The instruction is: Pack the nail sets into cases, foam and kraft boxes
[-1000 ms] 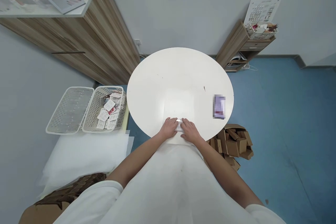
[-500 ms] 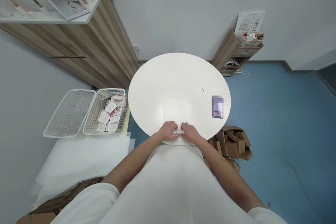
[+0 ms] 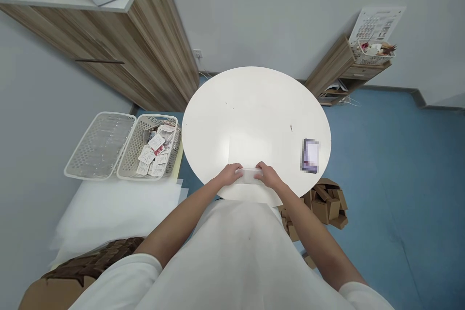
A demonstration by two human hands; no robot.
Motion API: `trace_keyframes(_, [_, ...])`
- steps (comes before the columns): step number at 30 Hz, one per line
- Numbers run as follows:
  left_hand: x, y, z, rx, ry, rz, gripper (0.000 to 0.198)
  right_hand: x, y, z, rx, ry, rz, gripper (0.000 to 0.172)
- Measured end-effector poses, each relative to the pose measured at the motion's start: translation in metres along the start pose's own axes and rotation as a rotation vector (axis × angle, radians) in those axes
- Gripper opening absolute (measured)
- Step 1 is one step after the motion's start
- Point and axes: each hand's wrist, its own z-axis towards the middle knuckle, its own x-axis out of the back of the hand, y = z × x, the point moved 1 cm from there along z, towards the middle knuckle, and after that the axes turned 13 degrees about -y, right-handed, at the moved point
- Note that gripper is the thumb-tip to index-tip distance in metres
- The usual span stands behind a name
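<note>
The fingers (image 3: 239,166) of the left hand (image 3: 228,175) are curled around one end of a small, pale packet (image 3: 249,176), and those of the right hand (image 3: 268,176) grasp its other end, so that it lies crosswise between the two hands. Whether the packet touches the surface below or is held slightly above it cannot be told. It is at the near end of a faint translucent sheet (image 3: 249,150) laid flat on a round white table (image 3: 254,101), close to the table's near edge and in front of the person's white clothing (image 3: 247,252). Farther to the right on the tabletop lies a purple-and-white item (image 3: 310,156), its details blurred into blocks. Beyond the table's near right edge, open cardboard boxes (image 3: 327,206) are heaped above the blue floor (image 3: 381,155). On the left, just beside the table, a white perforated basket (image 3: 125,167) holds printed cards (image 3: 147,155), with a shallow white tray (image 3: 100,147) next to it and a stack of translucent white sheets (image 3: 119,203) nearer the person. A wood-grain cabinet (image 3: 109,38) stands at the far left, and a small shelf unit (image 3: 330,68) stands against the far wall, to the right of the table
</note>
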Motion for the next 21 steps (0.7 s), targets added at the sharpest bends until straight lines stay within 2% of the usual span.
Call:
trace_keyframes(6, [0.002, -0.005, 0.009, 0.146, 0.02, 0.008, 0.018, -0.001, 0.01, 0.011, 0.017, 0.067, -0.076, 0.028])
trace_keyframes(10, [0.002, -0.005, 0.008, 0.222, 0.038, 0.051, 0.018, -0.006, 0.017, 0.017, 0.01, 0.082, -0.133, 0.033])
trace_keyframes(14, [0.0, -0.004, 0.004, 0.304, 0.08, 0.104, 0.021, -0.011, 0.019, 0.019, -0.033, 0.158, -0.142, 0.034])
trace_keyframes(16, [-0.001, -0.002, 0.002, 0.296, 0.158, 0.183, 0.025, -0.013, 0.018, 0.017, -0.05, 0.26, -0.181, 0.034])
trace_keyframes(19, [-0.005, 0.003, -0.003, 0.188, 0.321, 0.35, 0.029, -0.017, 0.014, 0.01, 0.015, 0.425, -0.278, 0.036])
trace_keyframes(21, [-0.009, 0.006, -0.007, 0.083, 0.351, 0.429, 0.03, -0.022, 0.01, 0.005, 0.102, 0.434, -0.336, 0.033])
